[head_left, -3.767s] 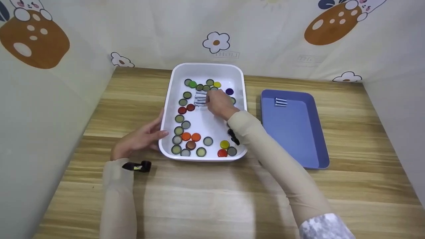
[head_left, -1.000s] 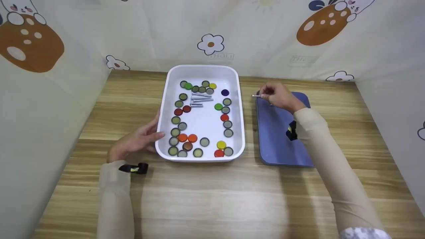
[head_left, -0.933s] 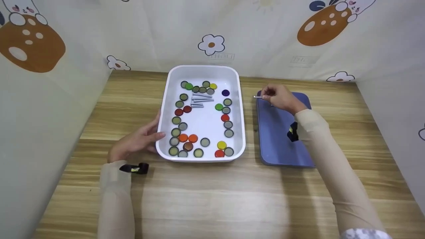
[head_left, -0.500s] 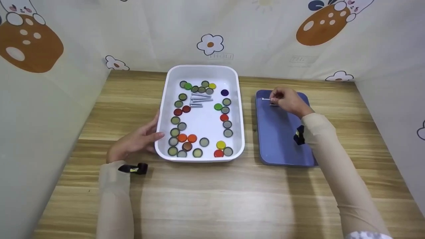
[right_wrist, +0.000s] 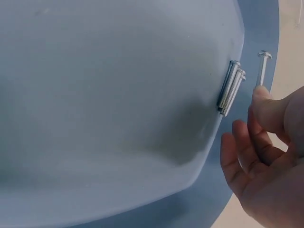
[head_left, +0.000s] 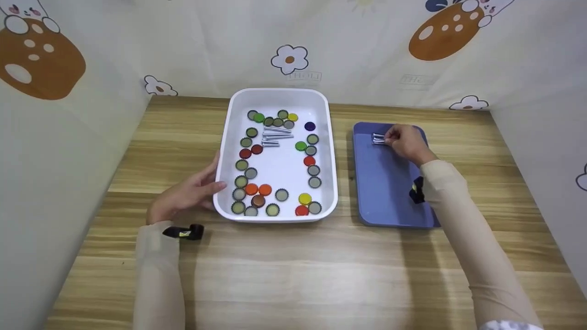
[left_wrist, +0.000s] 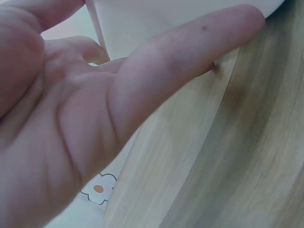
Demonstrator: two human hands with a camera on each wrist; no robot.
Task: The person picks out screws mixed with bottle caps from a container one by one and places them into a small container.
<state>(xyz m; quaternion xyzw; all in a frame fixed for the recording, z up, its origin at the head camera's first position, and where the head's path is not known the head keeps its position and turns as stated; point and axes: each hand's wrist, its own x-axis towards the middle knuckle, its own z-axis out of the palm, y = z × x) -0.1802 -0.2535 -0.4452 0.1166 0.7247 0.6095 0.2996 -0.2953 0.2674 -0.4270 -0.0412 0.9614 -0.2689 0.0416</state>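
Observation:
My right hand (head_left: 408, 143) pinches a silver screw (right_wrist: 262, 69) between thumb and forefinger, low over the back of the blue tray (head_left: 390, 192). The screw's head points away from the fingertips. Right beside it, more silver screws (right_wrist: 231, 88) lie together on the tray floor. My left hand (head_left: 190, 190) rests against the left side of the white tray (head_left: 275, 219), its fingers extended and the thumb near the rim. Inside the white tray, several longer and shorter screws (head_left: 277, 136) lie near the back, among bottle caps.
Bottle caps of many colours, such as orange caps (head_left: 265, 189) and a green cap (head_left: 300, 145), line the white tray's edges. Both trays stand on a wood-grain table (head_left: 293, 275), with a narrow gap between them. Patterned cloth (head_left: 220, 50) hangs around the table's back and sides.
My right hand has carried a screw from the white tray to the blue one. Over the last second it moved right and slightly nearer, bringing the screw beside the others. My left hand stayed put.

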